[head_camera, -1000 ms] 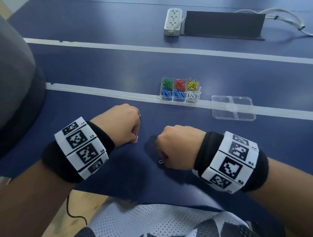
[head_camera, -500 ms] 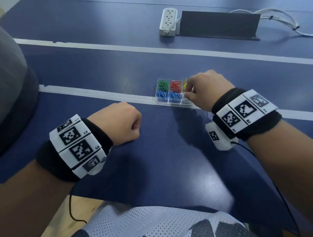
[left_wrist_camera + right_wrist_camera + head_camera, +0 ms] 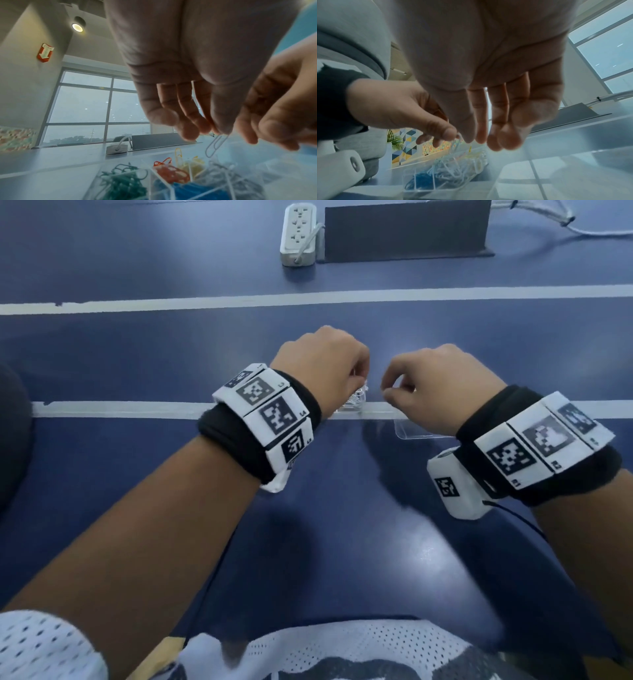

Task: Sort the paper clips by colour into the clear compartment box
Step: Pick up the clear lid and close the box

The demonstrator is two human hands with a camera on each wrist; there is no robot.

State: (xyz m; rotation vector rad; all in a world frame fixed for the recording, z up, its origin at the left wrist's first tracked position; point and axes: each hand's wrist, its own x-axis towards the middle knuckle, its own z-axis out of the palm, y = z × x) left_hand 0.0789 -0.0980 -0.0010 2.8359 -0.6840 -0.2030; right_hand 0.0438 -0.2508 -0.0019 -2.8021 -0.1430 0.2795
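Observation:
The clear compartment box [image 3: 354,402] lies on the white tape line, mostly hidden behind my left hand [image 3: 359,378]. In the left wrist view its cells hold green clips [image 3: 123,181], red clips [image 3: 169,174], yellow clips [image 3: 193,165], blue clips [image 3: 188,192] and white clips [image 3: 231,180]. My left hand [image 3: 221,132] pinches one white paper clip [image 3: 215,146], which dangles just above the white cell. The right hand [image 3: 390,395] hovers just right of the box, fingers loose, and holds nothing [image 3: 481,140]. The right wrist view also shows the pinched clip [image 3: 457,142].
The box's clear lid [image 3: 411,433] lies flat under my right wrist, just right of the box. A white power strip [image 3: 298,234] and a dark upright panel [image 3: 406,231] stand at the back of the blue table [image 3: 342,542], with cables [image 3: 548,220] at the far right.
My left hand has travelled from the table's front up to the box, carrying its white clip. The right hand reached the box first and now holds no clip, shifted slightly right.

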